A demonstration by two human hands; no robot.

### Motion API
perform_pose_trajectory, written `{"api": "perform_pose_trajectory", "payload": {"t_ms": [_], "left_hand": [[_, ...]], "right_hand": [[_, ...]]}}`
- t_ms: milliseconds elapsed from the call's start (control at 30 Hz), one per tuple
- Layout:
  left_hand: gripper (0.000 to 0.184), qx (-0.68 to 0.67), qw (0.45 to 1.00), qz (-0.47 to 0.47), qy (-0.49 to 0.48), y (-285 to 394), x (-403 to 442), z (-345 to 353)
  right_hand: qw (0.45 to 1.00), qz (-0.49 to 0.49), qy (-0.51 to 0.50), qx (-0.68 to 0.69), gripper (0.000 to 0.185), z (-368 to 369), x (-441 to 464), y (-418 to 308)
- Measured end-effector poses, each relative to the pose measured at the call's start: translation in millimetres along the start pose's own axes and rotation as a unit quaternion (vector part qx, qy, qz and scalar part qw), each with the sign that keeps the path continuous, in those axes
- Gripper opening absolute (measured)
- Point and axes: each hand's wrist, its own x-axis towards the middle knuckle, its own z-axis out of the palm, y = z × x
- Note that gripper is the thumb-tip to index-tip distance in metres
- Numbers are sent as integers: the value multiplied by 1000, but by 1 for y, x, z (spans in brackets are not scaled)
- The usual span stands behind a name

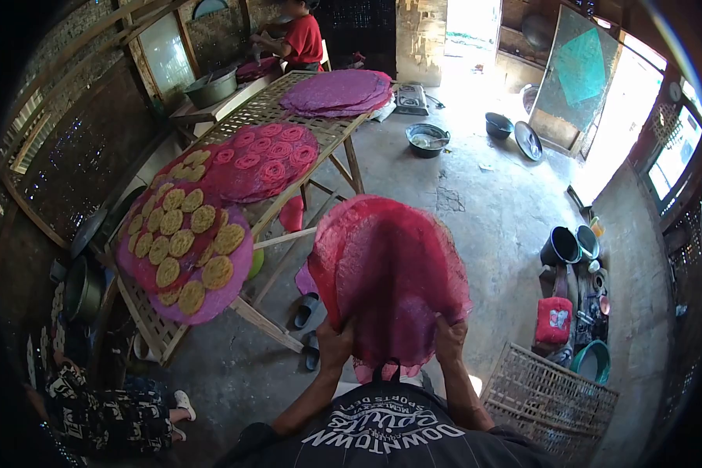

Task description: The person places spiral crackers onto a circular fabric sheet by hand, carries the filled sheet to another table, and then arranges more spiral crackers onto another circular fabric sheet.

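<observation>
A stack of large, thin, round red-and-pink sheets [394,265] hangs in front of my body, its near edge drooping. My left hand [335,344] is closed on the left edge of the stack, and my right hand [450,341] grips the right edge. To the left, a woven bamboo rack [249,109] bears a pile of purple sheets [339,92], a red sheet with pink coiled rounds [265,158] and a purple sheet with several yellow-brown noodle-like rounds [175,246].
At the far end a person in a red shirt [304,39] works beside a metal basin [212,87]. Another person in patterned clothes [105,413] is at lower left. Black sandals [306,310] lie on the floor. Buckets [560,246], a red jerrycan [554,320] and a bamboo panel [550,398] stand right.
</observation>
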Motion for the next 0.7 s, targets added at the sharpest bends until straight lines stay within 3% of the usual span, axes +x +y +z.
{"api": "perform_pose_trajectory", "payload": {"t_ms": [133,233,267,367,433,533,700], "left_hand": [[25,-15,1000,-23,10,22,35,28],[25,-24,999,-4,21,21,62,46],[26,-21,999,9,24,20,73,51],[30,-54,996,-64,5,27,108,65],[30,-57,997,-49,7,24,136,77],[26,-60,997,-35,21,41,187,95],[25,-73,997,15,14,58,299,123]], "right_hand": [[998,62,-9,-31,31,-7,55,-5],[999,-4,10,53,28,5,88,-7],[998,11,16,54,27,8,98,-8],[997,48,29,48,25,14,131,-15],[997,60,29,37,25,22,155,-21],[998,-15,43,43,24,48,208,-27],[997,-43,42,-53,24,87,309,-69]]}}
